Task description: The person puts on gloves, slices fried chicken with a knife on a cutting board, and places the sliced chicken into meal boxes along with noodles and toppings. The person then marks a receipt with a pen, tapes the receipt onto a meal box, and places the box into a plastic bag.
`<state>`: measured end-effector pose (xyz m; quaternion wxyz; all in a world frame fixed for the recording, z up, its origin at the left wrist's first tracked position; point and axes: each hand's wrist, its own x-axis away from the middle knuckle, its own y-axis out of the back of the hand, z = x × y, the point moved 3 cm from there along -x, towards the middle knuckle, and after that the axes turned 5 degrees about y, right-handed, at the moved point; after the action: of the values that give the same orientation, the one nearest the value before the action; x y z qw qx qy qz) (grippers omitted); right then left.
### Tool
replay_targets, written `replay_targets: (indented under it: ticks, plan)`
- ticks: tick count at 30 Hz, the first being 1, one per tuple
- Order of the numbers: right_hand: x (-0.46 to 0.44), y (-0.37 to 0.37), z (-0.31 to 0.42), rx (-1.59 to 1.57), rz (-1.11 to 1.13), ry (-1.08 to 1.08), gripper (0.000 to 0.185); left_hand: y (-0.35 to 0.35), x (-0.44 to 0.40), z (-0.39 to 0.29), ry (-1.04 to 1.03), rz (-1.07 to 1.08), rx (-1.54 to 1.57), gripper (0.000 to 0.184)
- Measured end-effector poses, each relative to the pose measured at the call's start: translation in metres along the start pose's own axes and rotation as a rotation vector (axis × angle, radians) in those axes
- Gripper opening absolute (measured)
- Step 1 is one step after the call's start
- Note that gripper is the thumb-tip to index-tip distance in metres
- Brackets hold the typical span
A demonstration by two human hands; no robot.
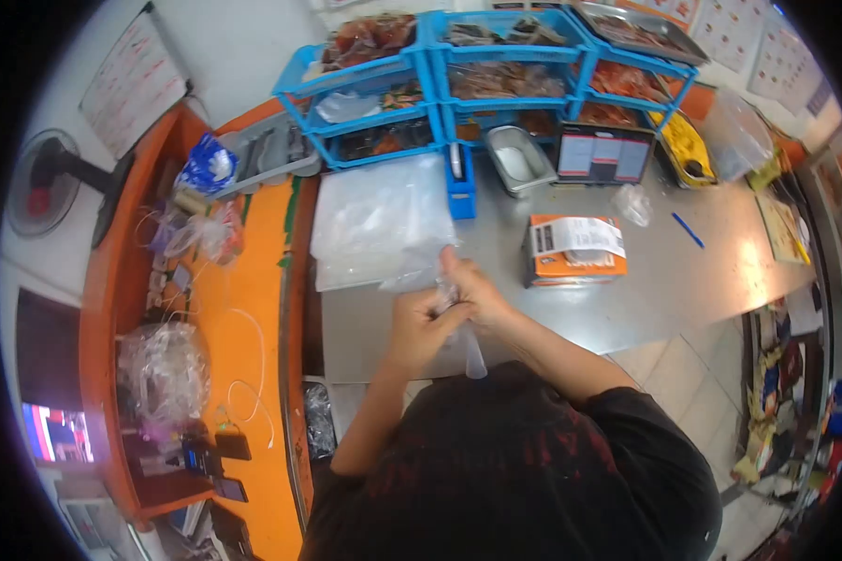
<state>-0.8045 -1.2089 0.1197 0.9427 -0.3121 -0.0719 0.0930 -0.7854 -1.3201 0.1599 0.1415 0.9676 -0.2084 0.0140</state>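
A clear plastic bag (475,355) is gathered between my two hands, with its tail hanging toward my chest and a loose part spreading beyond my fingers. My left hand (415,327) is closed around the bunched plastic. Pressed close beside it, my right hand (474,292) grips the same bag, thumb pointing away from me. Just beyond them lies a stack of clear plastic sheets or bags (370,210) on the metal table (664,290). A blue tape dispenser (460,192) stands at the stack's right edge. What the bag contains, if anything, cannot be made out.
An orange box (578,266) with a paper slip on top sits to the right. Behind are blue tiered racks (505,98) of packed food, a metal pan (519,159) and a tablet (604,154). A blue pen (689,230) lies farther right. An orange counter (243,374) runs along the left.
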Motion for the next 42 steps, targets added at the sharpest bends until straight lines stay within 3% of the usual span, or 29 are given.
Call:
replay_targets:
  ticks: [2, 4, 5, 6, 8, 11, 12, 13, 14, 15, 16, 18, 19, 20, 22, 23, 24, 26, 27, 29, 30, 31, 33, 34, 35, 37, 39, 41, 42]
  plan:
    - [0.008, 0.008, 0.003, 0.121, 0.065, 0.001, 0.044, 0.017, -0.003, 0.012, 0.056, 0.028, 0.164, 0.030]
    - [0.015, 0.004, 0.036, 0.974, 0.415, 0.246, 0.039, 0.077, -0.002, 0.027, -0.004, -0.034, -0.296, 0.038]
    - [0.010, 0.027, 0.035, 1.392, 0.220, 0.412, 0.034, 0.095, 0.001, 0.021, -0.116, -0.144, -0.523, 0.039]
    - [0.009, 0.050, 0.036, 1.801, 0.001, 0.563, 0.030, 0.113, 0.011, 0.021, -0.165, -0.406, -0.715, 0.036]
    - [0.013, 0.086, 0.089, 1.648, -0.480, 0.331, 0.027, 0.130, 0.038, -0.029, -0.194, -0.880, -0.416, 0.037]
    - [0.037, 0.061, 0.106, 1.476, -0.668, 0.350, 0.017, 0.163, 0.046, 0.024, -0.262, -0.884, -0.580, 0.029]
    - [0.035, 0.056, 0.097, 1.465, -0.678, 0.334, 0.017, 0.156, 0.048, 0.025, -0.276, -1.019, -0.211, 0.023]
    - [0.027, 0.056, 0.088, 0.912, -0.695, 0.318, 0.016, 0.152, 0.044, 0.032, -0.293, -1.137, 0.179, 0.018]
    - [0.019, 0.056, 0.078, 0.365, -0.673, 0.289, 0.015, 0.154, 0.042, 0.040, -0.293, -1.132, 0.182, 0.018]
    - [0.016, 0.054, 0.068, -0.182, -0.620, 0.244, 0.017, 0.156, 0.038, 0.062, -0.043, -0.923, 0.576, 0.015]
    - [0.017, 0.058, 0.072, -0.185, -0.626, 0.242, 0.017, 0.152, 0.042, 0.075, 0.074, -0.793, 0.766, 0.014]
    - [0.008, 0.064, 0.086, -0.317, -0.210, 0.060, 0.022, 0.137, 0.057, 0.095, 0.280, -0.574, 0.937, 0.010]
    - [-0.001, 0.070, 0.078, -0.269, -0.091, -0.057, 0.037, 0.135, 0.063, 0.097, 0.321, -0.525, 0.929, 0.010]
    - [-0.001, 0.078, 0.073, -0.276, -0.096, -0.057, 0.037, 0.134, 0.069, 0.099, 0.361, -0.475, 0.919, 0.010]
    - [0.010, 0.068, 0.066, -0.037, 0.614, -0.374, 0.046, 0.139, 0.073, 0.092, 0.324, -0.392, 0.890, 0.020]
    - [0.024, 0.055, 0.060, 0.157, 0.685, -0.493, 0.055, 0.142, 0.073, 0.088, 0.300, -0.351, 0.878, 0.026]
    - [0.020, 0.052, 0.056, 0.155, 0.685, -0.494, 0.055, 0.144, 0.074, 0.084, 0.282, -0.312, 0.865, 0.032]
    - [0.012, 0.034, 0.046, -0.058, 1.029, -0.417, 0.060, 0.150, 0.078, 0.080, 0.252, -0.237, 0.838, 0.043]
    - [0.000, 0.030, 0.038, -0.060, 1.030, -0.413, 0.060, 0.148, 0.065, 0.086, 0.307, -0.252, 0.317, 0.045]
    - [-0.022, 0.017, 0.025, -0.369, 1.091, -0.578, 0.065, 0.117, 0.041, 0.087, 0.306, -0.447, -0.007, 0.045]
    - [-0.038, 0.012, 0.026, -0.372, 1.092, -0.577, 0.065, 0.097, 0.032, 0.075, 0.204, -0.367, -0.052, 0.042]
    - [-0.057, 0.010, 0.025, -0.109, 1.108, -0.552, 0.066, 0.076, 0.024, 0.064, 0.099, -0.290, -0.089, 0.040]
    - [-0.070, 0.005, 0.041, 0.576, 0.821, -0.506, 0.068, 0.068, 0.018, 0.089, -0.057, 0.049, -0.358, 0.038]
    - [-0.074, 0.007, 0.057, 0.966, 0.495, -0.464, 0.070, 0.063, 0.008, 0.106, 0.171, 0.074, -0.239, 0.032]
    - [-0.078, 0.007, 0.068, 1.489, 0.382, -0.305, 0.060, 0.058, -0.003, 0.119, 0.395, 0.098, -0.115, 0.028]
    - [-0.072, -0.003, 0.077, 1.987, 0.261, -0.109, 0.051, 0.057, -0.014, 0.152, 0.440, -0.020, 0.079, 0.031]
    - [-0.040, -0.034, 0.092, 1.511, -0.445, 0.986, 0.035, 0.056, -0.011, 0.165, 0.473, -0.200, 0.327, 0.034]
    - [-0.029, -0.040, 0.040, 1.025, 0.025, 0.627, 0.032, 0.065, -0.008, 0.187, 0.492, -0.314, 0.378, 0.034]
    - [-0.028, -0.023, -0.009, 1.267, 0.119, 0.539, 0.032, 0.070, -0.010, 0.223, 0.558, -0.275, 0.499, 0.027]
